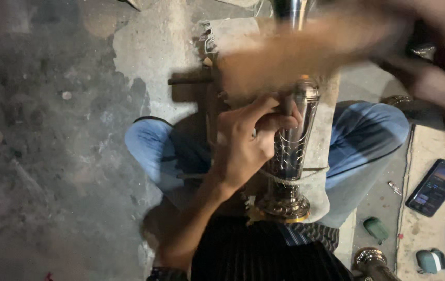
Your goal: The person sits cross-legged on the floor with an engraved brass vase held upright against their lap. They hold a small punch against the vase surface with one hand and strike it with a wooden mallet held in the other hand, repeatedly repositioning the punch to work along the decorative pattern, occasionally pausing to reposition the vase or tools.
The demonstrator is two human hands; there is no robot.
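Looking down, we list left to right:
Left hand (243, 145): clenched around a thin tool against the vase.
Vase (290, 151): engraved metal, lying across our lap.
Right hand (295, 57): blurred above; we cannot tell its grip.
Phone (434, 187): 1 dark rectangle, floor, far right.

surface: rough concrete floor (51, 156) | on it: phone (434, 187), green cap (377, 229)
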